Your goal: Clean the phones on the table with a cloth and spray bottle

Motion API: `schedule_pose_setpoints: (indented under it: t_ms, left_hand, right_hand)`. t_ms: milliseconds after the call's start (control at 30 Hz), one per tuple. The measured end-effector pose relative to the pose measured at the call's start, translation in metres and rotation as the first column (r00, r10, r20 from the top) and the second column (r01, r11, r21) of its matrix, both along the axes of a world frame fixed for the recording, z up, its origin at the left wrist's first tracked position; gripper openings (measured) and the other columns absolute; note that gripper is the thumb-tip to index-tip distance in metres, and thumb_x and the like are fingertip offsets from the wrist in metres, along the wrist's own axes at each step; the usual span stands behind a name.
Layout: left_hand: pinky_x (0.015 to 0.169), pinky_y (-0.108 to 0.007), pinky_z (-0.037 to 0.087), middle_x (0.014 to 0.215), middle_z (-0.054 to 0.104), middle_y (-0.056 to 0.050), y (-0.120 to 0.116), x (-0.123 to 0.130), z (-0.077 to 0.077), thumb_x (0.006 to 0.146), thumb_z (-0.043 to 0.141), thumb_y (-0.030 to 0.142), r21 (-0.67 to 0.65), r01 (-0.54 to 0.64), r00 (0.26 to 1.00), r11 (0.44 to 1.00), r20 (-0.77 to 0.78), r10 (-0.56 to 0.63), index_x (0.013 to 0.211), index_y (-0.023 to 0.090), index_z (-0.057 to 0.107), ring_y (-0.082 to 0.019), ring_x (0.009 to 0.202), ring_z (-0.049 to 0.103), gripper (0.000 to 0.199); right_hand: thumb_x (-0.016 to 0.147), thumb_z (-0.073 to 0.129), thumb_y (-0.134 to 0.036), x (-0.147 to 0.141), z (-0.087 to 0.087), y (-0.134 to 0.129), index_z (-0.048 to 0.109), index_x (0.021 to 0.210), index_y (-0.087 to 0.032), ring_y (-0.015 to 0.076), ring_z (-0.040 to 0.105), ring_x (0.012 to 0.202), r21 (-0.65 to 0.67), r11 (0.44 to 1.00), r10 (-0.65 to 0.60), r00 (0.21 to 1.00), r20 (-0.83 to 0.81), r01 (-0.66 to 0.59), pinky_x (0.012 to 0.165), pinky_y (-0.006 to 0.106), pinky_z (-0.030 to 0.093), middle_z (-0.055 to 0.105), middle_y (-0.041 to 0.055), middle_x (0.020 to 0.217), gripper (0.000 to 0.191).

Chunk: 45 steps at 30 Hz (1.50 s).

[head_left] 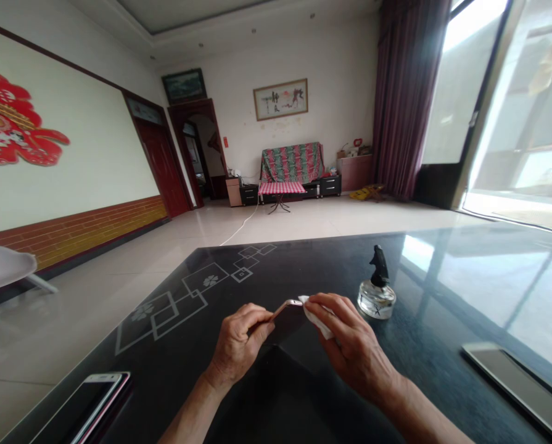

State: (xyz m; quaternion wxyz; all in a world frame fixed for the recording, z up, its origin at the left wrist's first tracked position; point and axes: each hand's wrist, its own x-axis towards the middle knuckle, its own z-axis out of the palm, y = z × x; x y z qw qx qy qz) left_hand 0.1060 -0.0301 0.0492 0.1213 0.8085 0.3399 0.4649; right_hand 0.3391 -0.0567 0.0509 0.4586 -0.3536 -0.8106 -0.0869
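Observation:
A thin phone [285, 306], seen nearly edge-on, is held up above the black tabletop. My left hand [242, 341] pinches its left end between thumb and fingers. My right hand [352, 339] is closed around a white cloth or tissue [320, 320], which touches the phone's right end. Beyond my right hand stands a clear spray bottle [376, 300] with a black trigger head. A white-framed phone [84, 407] lies at the lower left, and another flat device [519, 385] rests at the lower right.
The glossy black table [276, 370] has pale square patterns at its left. A light chair [7, 268] is on the floor to the left. Farther back are a small table with a checked cloth [282, 187] and a purple curtain [403, 98].

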Motion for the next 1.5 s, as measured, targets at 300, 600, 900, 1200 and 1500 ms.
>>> schedule_pose_setpoints:
  t_ms: [300, 600, 900, 1200, 1500]
  left_hand:
    - [0.069, -0.023, 0.049, 0.084, 0.067, -0.003, 0.002, -0.003, -0.003, 0.087, 0.06, 0.019, -0.03, -0.02, 1.0, 0.999, -0.011, 0.019, 0.088, 0.019, 0.068, -0.015, 0.076, 0.064, 0.008]
    - [0.07, -0.024, 0.05, 0.085, 0.067, -0.004, 0.002, -0.003, -0.001, 0.087, 0.06, 0.019, -0.031, 0.011, 0.999, 0.999, -0.037, -0.012, 0.09, 0.02, 0.068, -0.016, 0.077, 0.064, 0.008]
    - [0.069, -0.025, 0.051, 0.082, 0.066, -0.005, -0.002, 0.002, 0.0, 0.087, 0.06, 0.02, -0.01, 0.024, 0.998, 1.0, -0.055, -0.024, 0.089, 0.019, 0.068, -0.017, 0.075, 0.063, 0.008]
    - [0.069, -0.024, 0.05, 0.083, 0.067, -0.004, 0.002, -0.003, 0.0, 0.087, 0.06, 0.02, -0.028, 0.002, 1.0, 1.0, -0.025, -0.003, 0.087, 0.019, 0.068, -0.016, 0.075, 0.064, 0.008]
    - [0.068, -0.025, 0.051, 0.083, 0.067, -0.005, 0.002, -0.004, 0.0, 0.088, 0.059, 0.023, -0.025, 0.017, 0.999, 1.0, -0.039, -0.018, 0.09, 0.019, 0.068, -0.016, 0.075, 0.064, 0.01]
  right_hand:
    - [0.09, 0.046, -0.011, 0.003, -0.012, 0.004, 0.059, 0.118, -0.02, 0.0218, 0.06, 0.1, 0.004, 0.999, -0.034, 0.992, -0.125, 0.035, 0.085, 0.037, 0.054, 0.059, 0.0121, 0.112, 0.033]
    - [0.089, 0.045, -0.006, -0.01, -0.003, -0.004, 0.056, 0.123, -0.019, 0.0229, 0.054, 0.108, 0.036, 0.999, 0.013, 0.998, -0.067, -0.01, 0.092, 0.041, 0.051, 0.057, 0.012, 0.117, 0.038]
    - [0.085, 0.044, -0.003, -0.017, 0.005, -0.011, 0.055, 0.125, -0.021, 0.0236, 0.054, 0.108, 0.085, 0.996, 0.018, 1.0, -0.018, -0.017, 0.091, 0.042, 0.052, 0.059, 0.0108, 0.118, 0.045]
    - [0.088, 0.043, -0.007, -0.002, -0.006, 0.002, 0.055, 0.126, -0.022, 0.0236, 0.055, 0.109, 0.04, 0.999, -0.023, 1.0, -0.011, 0.023, 0.092, 0.044, 0.052, 0.058, 0.0109, 0.118, 0.043]
    - [0.088, 0.042, -0.006, -0.01, 0.007, -0.007, 0.057, 0.121, -0.022, 0.022, 0.058, 0.105, 0.039, 0.999, 0.035, 0.998, -0.046, -0.034, 0.088, 0.039, 0.055, 0.06, 0.0108, 0.114, 0.04]
